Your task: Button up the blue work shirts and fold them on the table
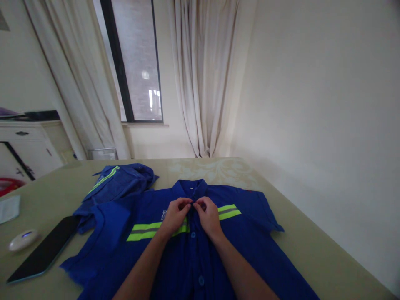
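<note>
Blue shirt (179,258) lies spread face-up on the bench (306,248), where our left hand (178,214) and right hand (206,214), both narrowed, pinch its front edge just below the collar (183,188). Left of the shirt we see a bundled blue garment (125,185), a dark slab (45,250) and a white rounded object (23,241).

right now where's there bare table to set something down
Bare table runs between the shirt and the wall, and beyond the collar. A smaller patch lies between the bundled garment and the white gadget. It's crowded where the black slab nears that garment, and at the shirt front, where the left hand and right hand are.
</note>
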Demonstrator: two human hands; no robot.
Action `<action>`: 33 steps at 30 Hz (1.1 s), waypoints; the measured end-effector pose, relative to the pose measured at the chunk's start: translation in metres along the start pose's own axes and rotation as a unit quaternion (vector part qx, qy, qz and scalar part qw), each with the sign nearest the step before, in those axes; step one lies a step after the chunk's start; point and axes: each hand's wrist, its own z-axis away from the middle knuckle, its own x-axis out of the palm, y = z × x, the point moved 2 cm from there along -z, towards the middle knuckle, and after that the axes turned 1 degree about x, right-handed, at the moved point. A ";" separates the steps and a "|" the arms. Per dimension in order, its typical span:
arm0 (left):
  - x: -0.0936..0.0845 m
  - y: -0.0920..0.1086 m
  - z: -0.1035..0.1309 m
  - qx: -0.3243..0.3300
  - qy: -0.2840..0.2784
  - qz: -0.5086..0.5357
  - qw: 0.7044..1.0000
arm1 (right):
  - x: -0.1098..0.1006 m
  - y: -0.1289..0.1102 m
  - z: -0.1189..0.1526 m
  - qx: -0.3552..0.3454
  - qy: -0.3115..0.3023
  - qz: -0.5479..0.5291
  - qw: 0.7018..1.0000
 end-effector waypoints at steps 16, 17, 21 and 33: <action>0.003 0.002 0.005 0.030 0.038 -0.062 0.997 | 0.002 -0.006 0.003 -0.035 -0.028 -0.003 0.999; 0.003 0.002 0.006 0.033 0.038 -0.070 0.996 | 0.002 -0.004 0.003 -0.026 -0.029 0.010 0.999; 0.002 0.002 0.006 0.044 0.028 -0.089 0.995 | 0.004 0.002 0.002 0.001 -0.019 0.057 0.998; 0.001 0.010 0.009 0.101 0.036 -0.135 0.985 | 0.004 -0.001 0.004 -0.023 -0.027 0.009 0.999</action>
